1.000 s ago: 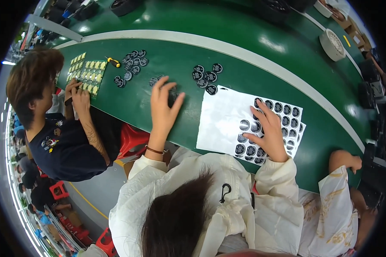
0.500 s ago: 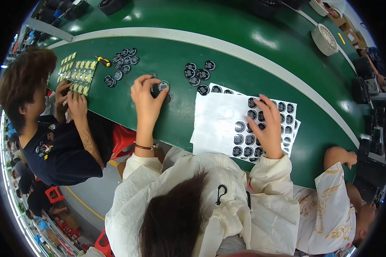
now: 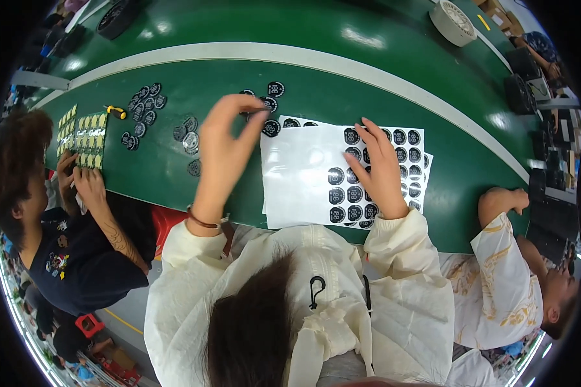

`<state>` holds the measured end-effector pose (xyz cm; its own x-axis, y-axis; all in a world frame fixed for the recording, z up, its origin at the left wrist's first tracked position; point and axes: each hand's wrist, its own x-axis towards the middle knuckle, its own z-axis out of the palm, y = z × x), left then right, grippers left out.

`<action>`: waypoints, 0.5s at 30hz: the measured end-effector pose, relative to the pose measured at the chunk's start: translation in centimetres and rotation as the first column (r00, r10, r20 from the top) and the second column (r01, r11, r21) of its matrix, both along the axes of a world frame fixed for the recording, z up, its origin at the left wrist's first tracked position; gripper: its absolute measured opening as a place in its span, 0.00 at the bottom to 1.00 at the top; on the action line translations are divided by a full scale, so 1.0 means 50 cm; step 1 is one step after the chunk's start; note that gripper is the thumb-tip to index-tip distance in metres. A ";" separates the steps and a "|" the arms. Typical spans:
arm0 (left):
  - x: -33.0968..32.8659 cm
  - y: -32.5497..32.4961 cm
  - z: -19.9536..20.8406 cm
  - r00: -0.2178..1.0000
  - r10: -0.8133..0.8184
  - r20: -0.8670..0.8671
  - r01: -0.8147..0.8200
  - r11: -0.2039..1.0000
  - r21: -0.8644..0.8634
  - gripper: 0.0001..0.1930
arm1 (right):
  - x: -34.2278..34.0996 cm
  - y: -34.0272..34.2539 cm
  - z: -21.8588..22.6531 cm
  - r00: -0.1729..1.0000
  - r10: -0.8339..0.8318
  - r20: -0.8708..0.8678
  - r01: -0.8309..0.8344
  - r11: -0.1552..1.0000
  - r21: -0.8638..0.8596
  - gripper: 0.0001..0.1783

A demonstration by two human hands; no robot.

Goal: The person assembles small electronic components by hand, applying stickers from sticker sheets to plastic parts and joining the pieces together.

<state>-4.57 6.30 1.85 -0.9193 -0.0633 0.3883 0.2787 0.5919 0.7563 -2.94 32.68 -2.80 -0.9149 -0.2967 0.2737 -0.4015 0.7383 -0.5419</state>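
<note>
One clear change is seen: the left hand (image 3: pixel 221 134) has been carried from the loose grey discs (image 3: pixel 190 124) to the cluster of black printed discs (image 3: pixel 275 89) by the far left corner of the white label sheet (image 3: pixel 298 177). With that, attention is judged to have been turned from the grey discs to the black ones, while the sheet is kept under the right hand (image 3: pixel 382 169). The left thumb and fingertips are brought narrowly together, with a thin dark edge seen there; whether a disc is pinched or merely lies behind cannot be told. The right fingers are spread loosely, thumb apart, over the sheet's right half, where rows of round, black, glossy labels are carried; its left half is bare, smooth and shiny. A second sheet (image 3: pixel 428 161) is mostly covered by it, left jutting past its right edge. The grey discs, thin and seemingly translucent, are scattered on the smooth green workbench (image 3: pixel 200 80). Toward the workbench's left end, a heap of dark discs (image 3: pixel 149 118) is loosely overlapped near a yellow-and-black screwdriver (image 3: pixel 116 112), and pale circuit-board panels (image 3: pixel 91 135) are laid flat beside a co-worker's hands (image 3: pixel 90 186).
</note>
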 end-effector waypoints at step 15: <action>-0.063 0.180 -0.116 0.885 -0.434 0.171 0.270 0.776 0.570 0.08 | -0.024 0.001 -0.013 0.998 -0.043 -0.041 0.039 0.995 -0.095 0.17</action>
